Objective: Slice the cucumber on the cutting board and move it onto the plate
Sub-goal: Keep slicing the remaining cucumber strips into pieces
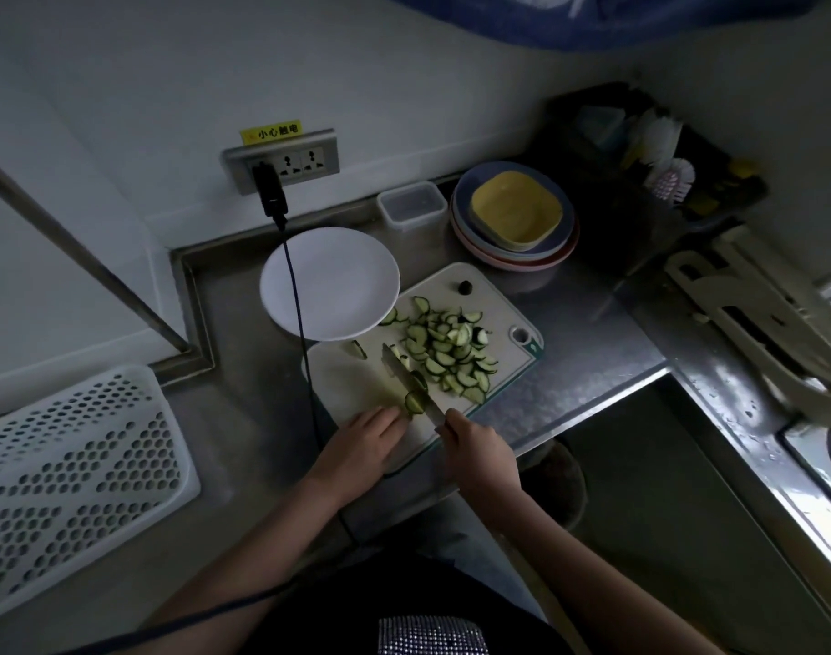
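A white cutting board [357,380] lies on the steel counter. Several half-moon cucumber slices [451,345] are heaped on its far right half. My right hand [475,446] grips the handle of a knife [406,375], whose blade lies across the board. A short uncut cucumber stub [414,403] sits against the blade, and the fingertips of my left hand [364,444] hold it down. A bare white plate [329,283] stands just beyond the board's left corner. A dark cucumber end [464,287] lies at the board's far edge.
A black cable [300,314] hangs from a wall socket [281,165] across the plate and board. A clear container [411,203] and stacked plates with a yellow dish [515,212] stand behind. A white perforated basket [73,470] sits left; a sink [820,446] and dish rack right.
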The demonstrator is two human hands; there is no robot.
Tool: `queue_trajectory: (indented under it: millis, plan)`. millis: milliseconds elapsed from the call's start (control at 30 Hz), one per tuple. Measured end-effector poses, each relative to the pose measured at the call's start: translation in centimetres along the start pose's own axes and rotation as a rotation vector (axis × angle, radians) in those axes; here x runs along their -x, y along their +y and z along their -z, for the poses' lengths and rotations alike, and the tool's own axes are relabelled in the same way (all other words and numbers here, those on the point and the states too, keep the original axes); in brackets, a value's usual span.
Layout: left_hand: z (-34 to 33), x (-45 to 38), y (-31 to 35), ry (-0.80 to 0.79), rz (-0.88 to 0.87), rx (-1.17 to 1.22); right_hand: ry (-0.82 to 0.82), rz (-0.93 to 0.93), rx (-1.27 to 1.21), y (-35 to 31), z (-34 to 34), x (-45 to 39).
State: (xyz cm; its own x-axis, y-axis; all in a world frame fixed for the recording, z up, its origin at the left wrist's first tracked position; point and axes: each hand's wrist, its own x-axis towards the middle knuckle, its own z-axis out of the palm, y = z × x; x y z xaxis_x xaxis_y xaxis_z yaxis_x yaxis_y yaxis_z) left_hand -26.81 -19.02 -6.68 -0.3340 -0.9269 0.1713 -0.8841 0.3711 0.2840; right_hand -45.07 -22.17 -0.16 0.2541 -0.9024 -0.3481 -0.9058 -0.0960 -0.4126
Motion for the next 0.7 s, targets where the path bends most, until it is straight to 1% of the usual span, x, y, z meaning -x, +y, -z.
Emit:
queue_trajectory:
  millis: [133, 200, 333, 400, 433, 467, 533, 567, 600, 633, 700]
  plan:
    - [0.3, -1.3, 0.6, -0.191, 0.025, 0.020, -0.016, -0.014, -0.098, 0.2, 1.1, -0.8]
    - [0.3, -1.8, 0.6, -0.253, 0.065, 0.008, -0.027, -0.010, -0.136, 0.3, 1.6, -1.3]
    - [0.0, -2.5, 0.5, -0.256, 0.142, 0.012, -0.024, 0.008, -0.127, 0.5, 2.2, -2.4]
    - [0.1, -2.6, 0.8, -0.186, 0.179, 0.041, 0.005, 0.040, -0.074, 0.9, 2.7, -3.0]
    - [0.3, -2.7, 1.2, -0.129, 0.240, 0.108, 0.017, 0.065, -0.056, 1.1, 3.0, -3.3]
    - [0.7, -2.8, 1.7, -0.038, 0.340, 0.194, 0.019, 0.089, -0.057, 1.3, 3.4, -3.5]
    - [1.3, -3.2, 2.3, 0.180, 0.513, 0.274, -0.001, 0.133, -0.063, 1.8, 4.1, -4.0]
    - [1.9, -3.6, 2.7, 0.254, 0.531, 0.270, -0.001, 0.167, -0.041, 2.0, 4.4, -4.3]
    - [2.6, -4.3, 3.1, 0.284, 0.485, 0.238, -0.001, 0.202, -0.002, 2.3, 4.8, -4.5]
    - [3.3, -4.9, 3.5, 0.266, 0.390, 0.186, -0.003, 0.239, 0.044, 2.6, 5.2, -4.8]
    - [3.7, -6.0, 3.8, 0.171, 0.166, 0.027, -0.021, 0.308, 0.156, 3.2, 6.1, -5.4]
